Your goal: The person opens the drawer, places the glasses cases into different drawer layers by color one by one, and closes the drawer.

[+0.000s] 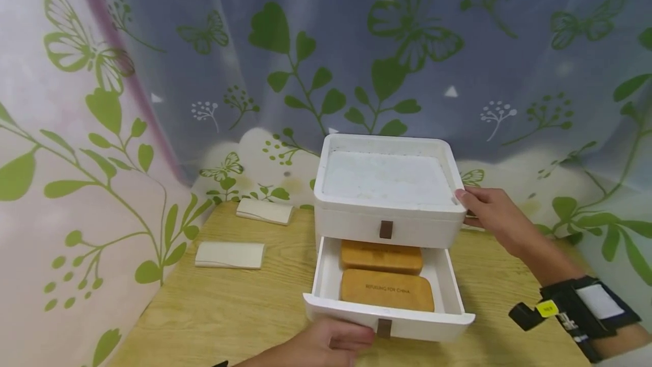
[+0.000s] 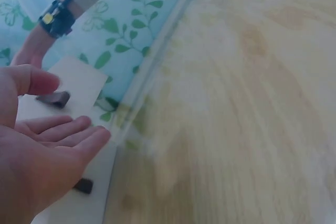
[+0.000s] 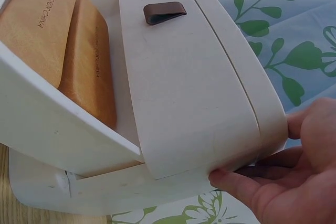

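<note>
A white two-drawer storage box (image 1: 387,180) stands on the table, its lower drawer (image 1: 453,282) pulled out and its upper drawer closed. Two tan cases with printed lettering lie in the lower drawer, a front case (image 1: 387,296) and a rear case (image 1: 379,262). My right hand (image 1: 496,214) holds the box at its right side, thumb on the top rim and fingers against the side wall. Just before the lower drawer's front, left of its brown pull tab (image 1: 384,328), is my left hand (image 2: 47,150), palm up, fingers loosely extended, with nothing in it.
Two cream-coloured cases, a rear one (image 1: 265,212) and a nearer one (image 1: 230,255), lie on the wooden table (image 1: 204,310) to the left. A patterned curtain (image 1: 331,61) hangs close behind the box and along both sides.
</note>
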`<state>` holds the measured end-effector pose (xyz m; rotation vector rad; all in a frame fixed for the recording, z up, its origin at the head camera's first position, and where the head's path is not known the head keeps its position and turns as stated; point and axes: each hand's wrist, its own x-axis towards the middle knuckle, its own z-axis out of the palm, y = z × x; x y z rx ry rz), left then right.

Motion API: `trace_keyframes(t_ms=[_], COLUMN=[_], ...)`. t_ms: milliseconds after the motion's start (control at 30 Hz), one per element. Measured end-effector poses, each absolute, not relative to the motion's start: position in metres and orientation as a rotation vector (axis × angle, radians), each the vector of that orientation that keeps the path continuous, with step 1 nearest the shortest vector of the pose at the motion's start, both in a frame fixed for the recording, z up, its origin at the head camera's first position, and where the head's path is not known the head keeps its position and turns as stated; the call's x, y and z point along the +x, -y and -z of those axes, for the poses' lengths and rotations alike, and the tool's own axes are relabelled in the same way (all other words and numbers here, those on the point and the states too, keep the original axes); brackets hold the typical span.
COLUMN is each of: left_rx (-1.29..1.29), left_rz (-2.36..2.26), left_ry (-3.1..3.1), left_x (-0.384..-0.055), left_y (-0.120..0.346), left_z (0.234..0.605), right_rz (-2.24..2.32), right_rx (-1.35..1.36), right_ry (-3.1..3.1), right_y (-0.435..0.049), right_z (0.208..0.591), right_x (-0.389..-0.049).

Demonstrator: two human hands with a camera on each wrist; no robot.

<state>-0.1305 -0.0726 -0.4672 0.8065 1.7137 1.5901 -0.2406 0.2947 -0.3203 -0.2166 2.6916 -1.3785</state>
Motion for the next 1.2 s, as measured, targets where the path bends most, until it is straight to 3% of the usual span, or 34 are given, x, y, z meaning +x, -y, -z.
trace_keyframes(t_ms=[700,1200], left_rx=[0.497,0.545], left_rz=[-1.853,-2.043], left_ry=[-1.604,-1.725], left_x=[-0.119,-0.117], left_y=[0.042,0.019], left_z=[0.468,0.48], right_rz=[1.411,1.358], right_rx=[-0.235,-0.241], right_ry=[-2.675,-2.718], right_y=[-0.293,-0.294], right_z=[0.319,0.319], right_x=[-0.239,-0.237])
